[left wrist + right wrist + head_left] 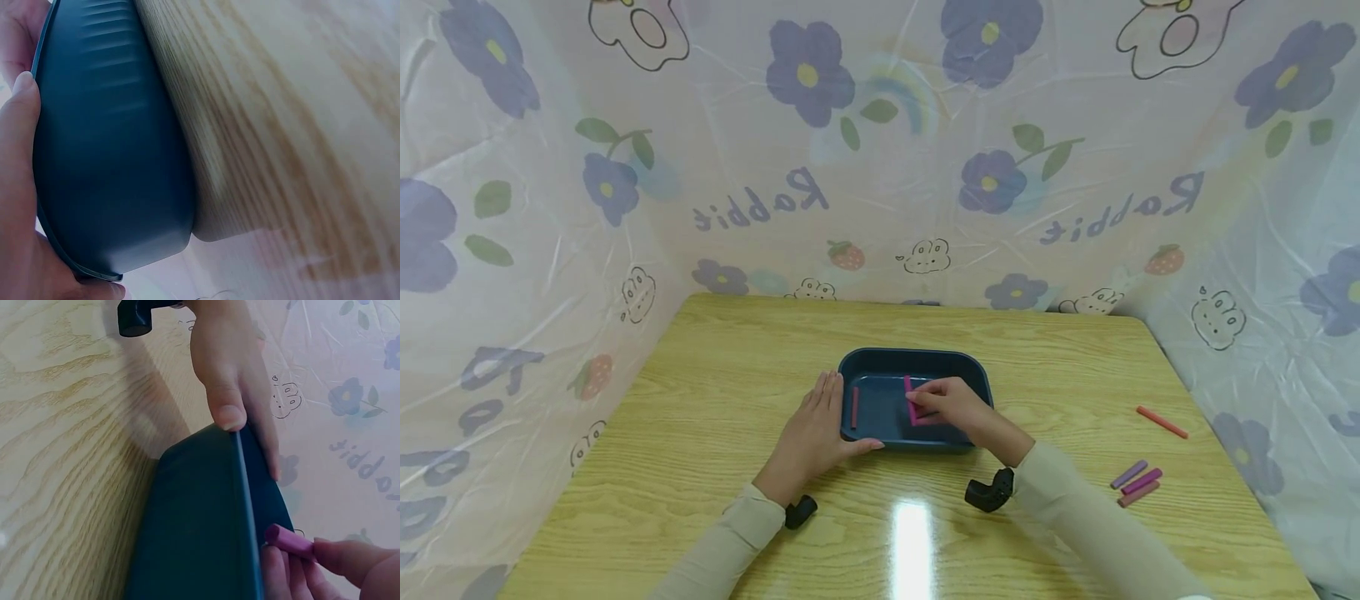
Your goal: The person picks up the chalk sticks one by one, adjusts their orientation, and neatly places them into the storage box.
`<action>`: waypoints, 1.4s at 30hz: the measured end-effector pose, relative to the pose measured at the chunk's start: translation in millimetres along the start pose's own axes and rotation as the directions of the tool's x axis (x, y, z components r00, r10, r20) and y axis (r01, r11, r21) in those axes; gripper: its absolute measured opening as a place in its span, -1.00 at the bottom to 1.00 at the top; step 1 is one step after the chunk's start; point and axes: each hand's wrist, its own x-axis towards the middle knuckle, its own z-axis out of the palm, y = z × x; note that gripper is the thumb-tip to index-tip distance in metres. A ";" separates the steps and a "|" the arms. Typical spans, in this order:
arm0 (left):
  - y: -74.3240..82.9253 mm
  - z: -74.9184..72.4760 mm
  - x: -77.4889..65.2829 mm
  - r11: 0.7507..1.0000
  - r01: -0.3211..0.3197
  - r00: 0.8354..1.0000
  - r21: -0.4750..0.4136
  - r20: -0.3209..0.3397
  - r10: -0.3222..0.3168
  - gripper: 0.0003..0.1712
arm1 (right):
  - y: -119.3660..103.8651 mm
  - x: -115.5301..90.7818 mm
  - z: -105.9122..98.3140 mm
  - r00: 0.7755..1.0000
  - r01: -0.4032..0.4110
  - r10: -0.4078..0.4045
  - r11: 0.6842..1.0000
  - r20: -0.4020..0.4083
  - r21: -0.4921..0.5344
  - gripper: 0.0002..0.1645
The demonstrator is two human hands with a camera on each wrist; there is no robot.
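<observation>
A dark blue rectangular tray [880, 442] sits on the table in the head view. My left hand [815, 429] rests at its left front corner, fingers straight along the left rim and thumb over the front rim [37, 69]. Over the tray's inside, my right hand [951, 404] pinches a magenta chalk-like stick [908, 390] between thumb and fingers. In the right wrist view the round end of that magenta stick [290, 542] shows beyond the rim. A second magenta strip [927, 421] is visible under the fingers. One dull red stick [854, 408] lies inside the tray at the left.
Right of the tray, a purple stick [1128, 474], a magenta stick [1142, 482] and a pinkish-red stick [1138, 494] lie close together on the wooden table [760, 333]. An orange-red stick [1161, 422] lies farther back. Patterned sheeting [880, 167] stands around the table.
</observation>
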 end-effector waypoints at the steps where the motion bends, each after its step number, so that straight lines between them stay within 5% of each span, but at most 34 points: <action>1: -0.1 0.3 0.2 1.000 0.000 1.000 0.002 0.001 0.000 0.45 | 0.1 0.9 1.0 1.000 0.001 -0.001 1.000 0.000 -0.002 -0.62; 27: -0.1 -1.3 0.0 1.000 0.010 1.000 -0.026 -0.005 -0.010 0.45 | -6.0 33.8 32.2 0.996 -0.080 0.078 0.996 0.042 0.046 -0.67; 42: 0.1 -0.3 0.6 1.000 -0.008 1.000 -0.013 -0.017 0.008 0.45 | 10.1 54.6 45.3 0.991 -0.119 0.113 0.990 0.078 0.081 -0.68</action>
